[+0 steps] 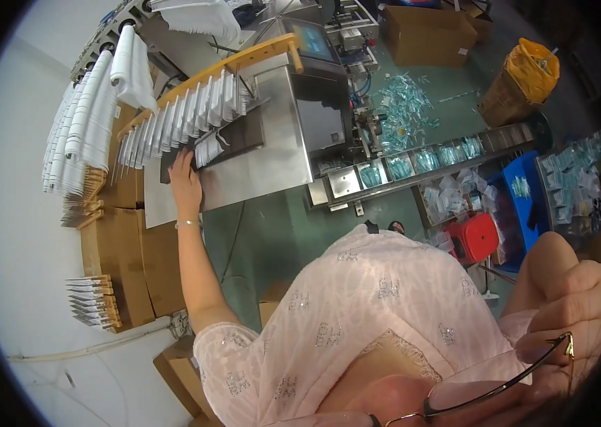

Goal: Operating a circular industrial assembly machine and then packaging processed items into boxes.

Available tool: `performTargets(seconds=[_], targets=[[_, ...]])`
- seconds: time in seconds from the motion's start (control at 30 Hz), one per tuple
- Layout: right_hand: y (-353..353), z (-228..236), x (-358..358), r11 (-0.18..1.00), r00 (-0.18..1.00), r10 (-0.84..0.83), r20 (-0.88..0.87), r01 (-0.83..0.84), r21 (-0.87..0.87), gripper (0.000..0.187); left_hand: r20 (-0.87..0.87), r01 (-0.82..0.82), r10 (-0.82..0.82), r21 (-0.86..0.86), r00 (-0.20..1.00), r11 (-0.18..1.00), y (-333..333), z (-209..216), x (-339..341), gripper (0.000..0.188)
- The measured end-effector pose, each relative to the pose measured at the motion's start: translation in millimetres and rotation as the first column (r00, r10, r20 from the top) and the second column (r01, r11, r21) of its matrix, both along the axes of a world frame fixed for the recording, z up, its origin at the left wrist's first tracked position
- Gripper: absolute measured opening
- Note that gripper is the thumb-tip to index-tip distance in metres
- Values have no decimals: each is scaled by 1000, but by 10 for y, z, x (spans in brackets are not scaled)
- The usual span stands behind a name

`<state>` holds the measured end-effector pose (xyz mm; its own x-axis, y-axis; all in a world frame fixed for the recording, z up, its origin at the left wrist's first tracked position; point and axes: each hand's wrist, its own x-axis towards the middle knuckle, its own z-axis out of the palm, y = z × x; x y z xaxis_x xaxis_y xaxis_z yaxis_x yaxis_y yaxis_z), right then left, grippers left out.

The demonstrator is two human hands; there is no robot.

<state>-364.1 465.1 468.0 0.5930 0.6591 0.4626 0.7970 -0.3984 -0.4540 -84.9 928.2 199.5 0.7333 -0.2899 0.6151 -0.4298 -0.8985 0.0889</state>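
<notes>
Currently, your left hand reaches flat, fingers outstretched, to the dark mat on the counter, left of centre, just beside a small white bundle, your right hand curls near your glasses, lower right, its grip impossible to tell

Soft, even light; black-rimmed fisheye distortion

Left hand outstretched, right hand curled
</notes>
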Motion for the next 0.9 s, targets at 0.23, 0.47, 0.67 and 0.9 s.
performTargets(seconds=[0.23, 0.47, 0.67, 0.9], targets=[[18, -185, 126, 997, 997, 15, 75, -21, 78, 20, 212, 236, -140, -548, 967, 802, -967, 727, -1297, 19], [157, -337, 267, 991, 992, 67, 103, -78, 104, 23, 624, 903, -677, -403, 390, 149, -1772, 1791, -1729, 33], [101, -396, 243, 984, 985, 80, 153, -102, 145, 20, 525, 910, -766, -372, 370, 184, -1930, 1935, -1655, 35], [-197, -479, -87, 971, 974, 35, 222, -86, 224, 17, 389, 900, -816, -272, 427, 341, -2059, 1937, -1620, 36]])
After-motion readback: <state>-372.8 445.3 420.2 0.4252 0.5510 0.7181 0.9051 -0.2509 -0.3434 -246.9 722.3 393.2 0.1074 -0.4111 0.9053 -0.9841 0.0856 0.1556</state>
